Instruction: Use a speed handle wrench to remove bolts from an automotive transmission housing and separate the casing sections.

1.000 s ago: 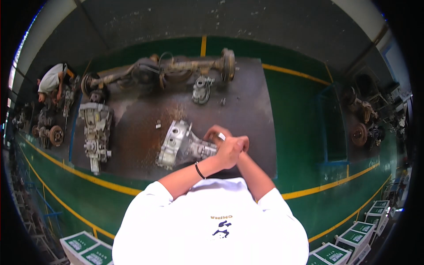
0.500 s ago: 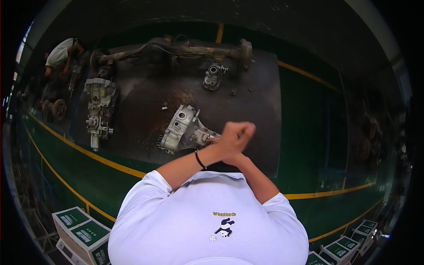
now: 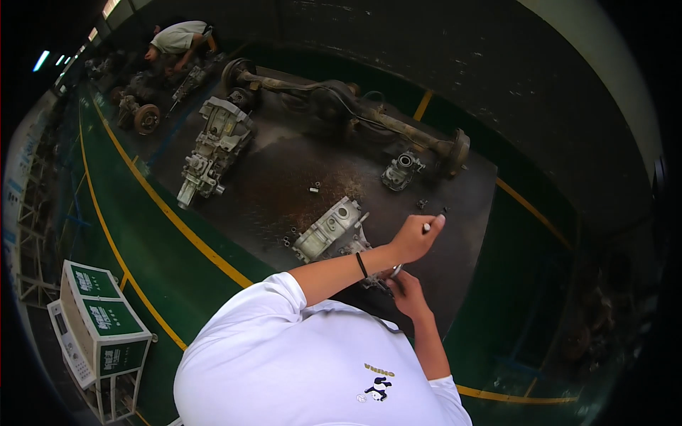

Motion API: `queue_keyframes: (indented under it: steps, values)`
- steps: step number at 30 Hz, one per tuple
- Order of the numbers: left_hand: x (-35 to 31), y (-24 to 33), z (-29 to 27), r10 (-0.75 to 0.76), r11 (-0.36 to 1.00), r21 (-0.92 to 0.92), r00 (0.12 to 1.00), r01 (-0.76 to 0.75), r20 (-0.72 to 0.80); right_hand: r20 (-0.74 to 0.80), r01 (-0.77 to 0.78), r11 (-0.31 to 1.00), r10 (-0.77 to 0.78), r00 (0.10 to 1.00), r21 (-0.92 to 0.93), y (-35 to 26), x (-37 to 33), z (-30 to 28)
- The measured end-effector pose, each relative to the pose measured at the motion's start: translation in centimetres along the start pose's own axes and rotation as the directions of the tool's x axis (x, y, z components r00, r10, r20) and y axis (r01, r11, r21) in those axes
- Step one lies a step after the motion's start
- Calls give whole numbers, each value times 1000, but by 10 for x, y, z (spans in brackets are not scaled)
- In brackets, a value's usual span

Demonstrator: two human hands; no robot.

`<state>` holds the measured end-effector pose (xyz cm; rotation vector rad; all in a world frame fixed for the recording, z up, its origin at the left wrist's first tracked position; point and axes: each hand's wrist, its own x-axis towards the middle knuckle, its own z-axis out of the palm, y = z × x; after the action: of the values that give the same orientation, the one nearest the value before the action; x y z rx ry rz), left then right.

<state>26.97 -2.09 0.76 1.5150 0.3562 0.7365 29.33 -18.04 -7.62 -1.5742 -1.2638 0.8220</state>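
My left hand is closed in a fist, and the pale round end of a rod-like thing shows in it. Just below, my right hand is closed at a shiny curved metal piece; its full shape is hidden. Both hands are over the near end of a grey metal gearbox housing, which lies tilted on the dark table. My left forearm, with a black band at the wrist, crosses in front of the housing's near end and covers part of it.
A longer gearbox lies on the table's left. A rusty axle spans the far side, with a smaller casting before it. Small loose parts lie about. A bent-over person works far left; a white-green cart stands near left.
The view has turned, so the table appears slanted and shifted right. My hands have drawn apart a little, and the shiny metal piece by the right hand now shows.
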Motion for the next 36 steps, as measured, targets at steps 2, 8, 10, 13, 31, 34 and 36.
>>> queue_keyframes:
  steps: [2, 8, 10, 13, 31, 34, 36]
  values:
    - [-20, 3, 20, 10, 1000, 10, 984, -12, 178, -200, 169, 983, -181, 963, -74, 6, 19, 23]
    - [-64, 3, 24, 201, 970, 65, 922, -235, 331, -500, 27, 987, 57, 864, 159, 32, 58, -23]
    - [-45, -3, 6, 176, 984, -78, 962, -163, 208, -500, -63, 998, 51, 865, -8, 26, 30, -42]
    - [-8, -9, -22, -163, 977, -133, 986, 165, 23, -353, -27, 999, 36, 935, 32, 11, -3, -36]
    - [-22, -1, -39, -255, 945, -199, 966, 260, 48, -189, -18, 1000, 17, 982, 0, 3, 1, -41]
    - [-9, 3, -23, -289, 948, -115, 955, 295, 70, 109, -39, 999, 41, 993, -17, -4, 6, -6]
    - [-24, 6, 10, 53, 996, 61, 979, -67, 198, -83, 258, 951, -275, 958, -172, 0, 27, 26]
